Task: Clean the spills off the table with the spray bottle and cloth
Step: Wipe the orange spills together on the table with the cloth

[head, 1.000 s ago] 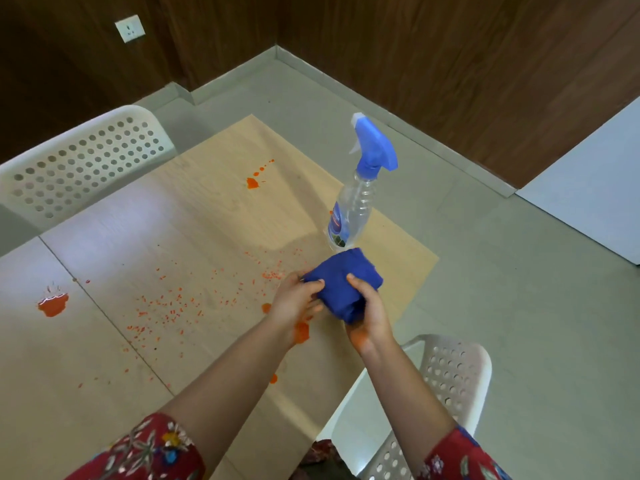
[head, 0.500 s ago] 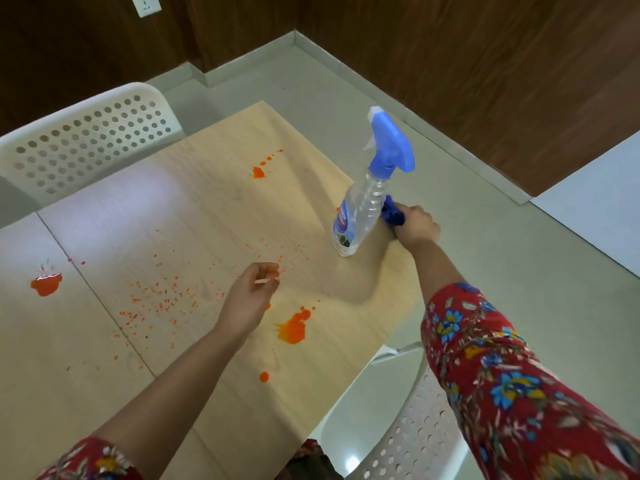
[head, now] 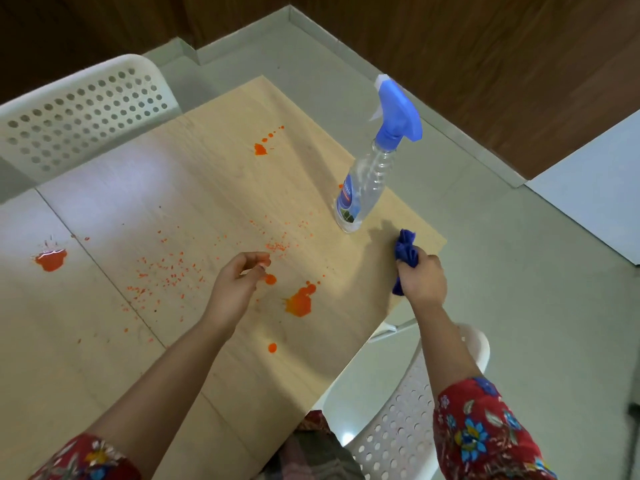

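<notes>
A clear spray bottle [head: 367,181] with a blue trigger head stands upright near the right edge of the light wooden table [head: 194,188]. My right hand [head: 420,282] grips a bunched blue cloth [head: 407,251] just in front of the bottle, by the table's right corner. My left hand [head: 237,285] hovers over the table with loosely curled fingers and holds nothing. Orange spills lie on the wood: a large blot [head: 299,303] between my hands, a puddle [head: 51,259] at the far left, a splash [head: 260,148] at the back, and several fine specks.
A white perforated chair [head: 79,112] stands behind the table at the left. Another white perforated chair [head: 408,420] sits under the table's right edge, near my lap. Grey floor and dark wooden walls surround the table; a white panel [head: 595,188] stands at the right.
My right hand took the cloth alone, carried it behind the bottle, then brought it back to the table's right corner. My left hand let go of the cloth and now hovers empty.
</notes>
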